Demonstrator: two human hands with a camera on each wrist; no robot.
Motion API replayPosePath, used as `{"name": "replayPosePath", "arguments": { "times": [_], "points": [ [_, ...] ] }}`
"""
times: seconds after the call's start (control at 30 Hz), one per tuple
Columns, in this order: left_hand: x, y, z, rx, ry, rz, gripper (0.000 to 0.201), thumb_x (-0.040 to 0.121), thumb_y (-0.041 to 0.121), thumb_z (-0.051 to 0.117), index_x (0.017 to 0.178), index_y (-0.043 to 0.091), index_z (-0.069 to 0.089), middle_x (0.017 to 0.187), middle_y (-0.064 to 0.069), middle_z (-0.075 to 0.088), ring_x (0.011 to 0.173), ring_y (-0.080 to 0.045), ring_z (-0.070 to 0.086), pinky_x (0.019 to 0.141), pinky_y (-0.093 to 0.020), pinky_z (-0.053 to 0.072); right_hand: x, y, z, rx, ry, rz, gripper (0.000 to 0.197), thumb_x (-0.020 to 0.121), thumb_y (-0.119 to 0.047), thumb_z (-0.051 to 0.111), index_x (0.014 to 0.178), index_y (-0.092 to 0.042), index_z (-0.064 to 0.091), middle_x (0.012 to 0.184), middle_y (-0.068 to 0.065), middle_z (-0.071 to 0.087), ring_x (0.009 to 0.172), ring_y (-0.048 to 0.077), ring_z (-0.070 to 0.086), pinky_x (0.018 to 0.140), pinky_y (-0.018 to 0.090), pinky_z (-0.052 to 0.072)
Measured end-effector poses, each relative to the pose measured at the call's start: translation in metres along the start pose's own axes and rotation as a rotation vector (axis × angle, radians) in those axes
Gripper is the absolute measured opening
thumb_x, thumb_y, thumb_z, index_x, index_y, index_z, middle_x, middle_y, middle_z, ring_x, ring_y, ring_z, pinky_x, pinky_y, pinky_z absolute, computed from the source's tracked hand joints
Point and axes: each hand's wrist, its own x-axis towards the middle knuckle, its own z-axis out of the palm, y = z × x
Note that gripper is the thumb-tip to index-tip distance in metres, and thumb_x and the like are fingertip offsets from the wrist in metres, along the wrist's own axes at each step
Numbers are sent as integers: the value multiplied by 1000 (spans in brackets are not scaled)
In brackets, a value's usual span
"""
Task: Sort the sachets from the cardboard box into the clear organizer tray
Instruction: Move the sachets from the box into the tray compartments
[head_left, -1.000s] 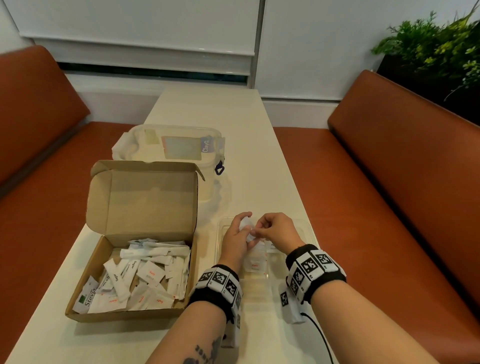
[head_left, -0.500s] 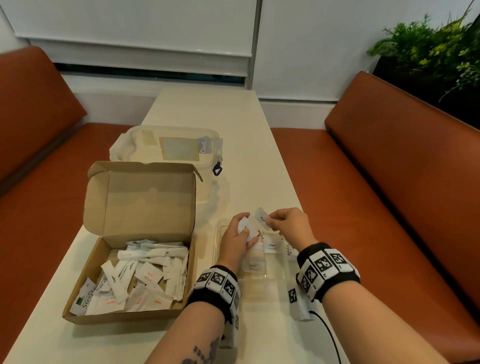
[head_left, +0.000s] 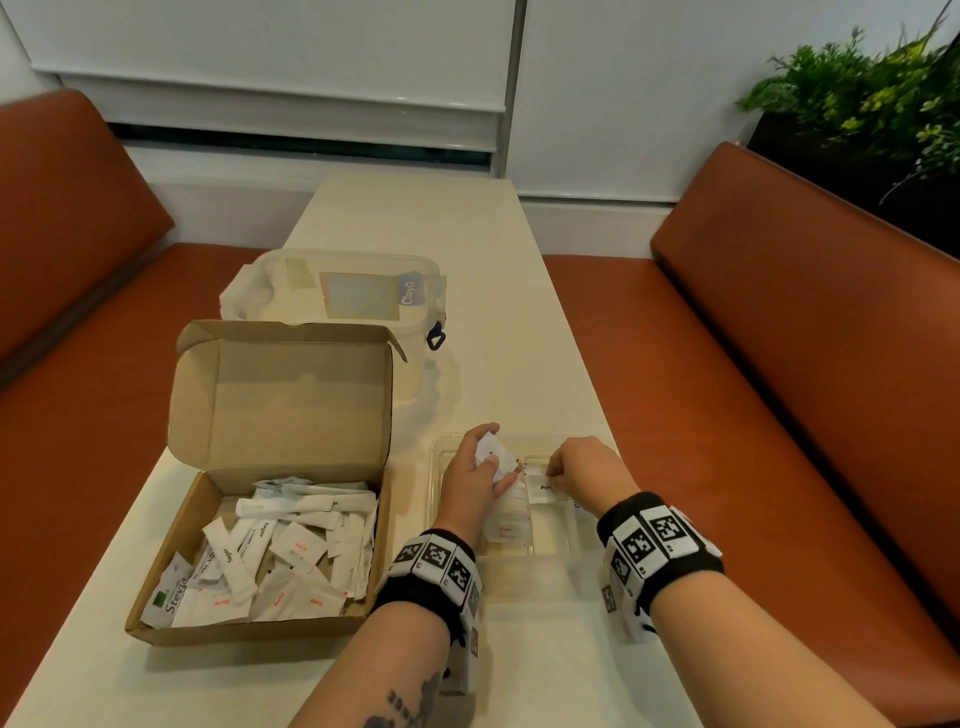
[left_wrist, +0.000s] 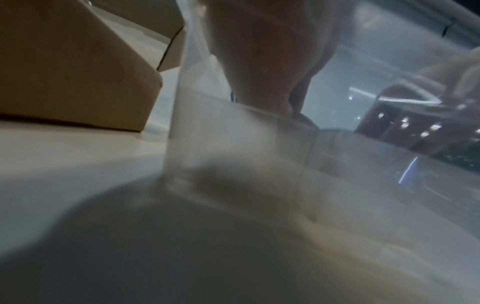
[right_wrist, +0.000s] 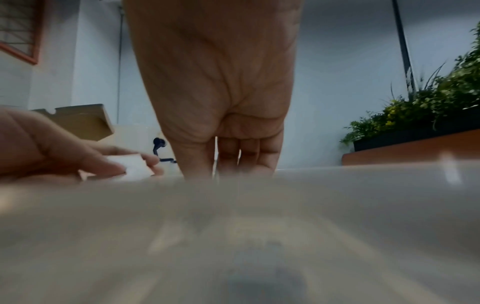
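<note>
One pepper sachet (head_left: 540, 488) now sits lowered into the clear organizer tray (head_left: 441, 457) under the right hand's (head_left: 584, 470) pinch, moments after being held aloft, while the left hand (head_left: 475, 480) grips more sachets (head_left: 493, 457).

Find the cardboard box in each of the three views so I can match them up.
Head: the cardboard box sits on the table, left of centre, lid up, sachets inside.
Left wrist: a brown corner of it fills the upper left.
Right wrist: only its raised flap shows, at middle left, behind the left hand.
Shared landmark: the clear tray, at the right side of the box; its wall is near centre in the left wrist view.
</note>
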Motion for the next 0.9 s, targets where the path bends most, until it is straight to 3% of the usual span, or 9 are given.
{"name": "replayPosePath", "arguments": {
  "times": [0.13,0.27,0.47,0.6,0.7,0.77,0.9],
  "points": [
    [1,-1,0,6,5,-9,48,93,-7,37,104,33,63,128,6,43,114,-29,59,81,-28,56,3,1,10,-6,28,-22,19,88,-11,57,97,-16,73,105,3,69,97,22,63,86,31,51],
    [1,0,0,13,3,-3,48,93,-7,37,104,32,63,127,5,44,115,-29,59,82,-30,57,2,3,16,-22,75,-63,16,87,-8,56,92,-14,71,105,4,59,91,23,61,78,29,49],
    [1,1,1,9,1,-6,47,93,-7,37,104,31,62,128,3,44,113,-27,59,83,-30,57,4,3,20,-24,129,-96,14,85,-4,47,80,-16,49,87,2,47,73,21,48,64,30,41],
    [0,1,1,7,3,-16,48,93,-8,37,103,31,63,124,7,45,108,-23,62,80,-28,57,2,3,22,-51,94,-101,13,87,-6,46,79,-16,47,85,1,44,73,21,45,64,29,39],
    [0,2,1,7,3,-16,48,93,-8,37,103,32,63,120,11,46,100,-18,66,78,-27,57,0,3,23,-72,85,-83,26,88,-8,49,68,-19,37,85,1,44,74,20,45,67,30,40],
    [-1,2,1,4,0,-15,48,93,-8,36,103,31,63,120,12,46,95,-14,67,76,-25,57,0,2,22,-77,92,-73,22,89,-9,50,72,-19,40,86,1,44,76,21,46,70,31,42],
    [0,2,2,14,6,-9,48,93,-9,37,103,30,63,125,5,44,109,-23,61,80,-29,57,-1,-3,22,-71,117,-68,8,91,-10,48,85,-15,50,87,3,46,87,26,57,70,31,42]
  ]
}}
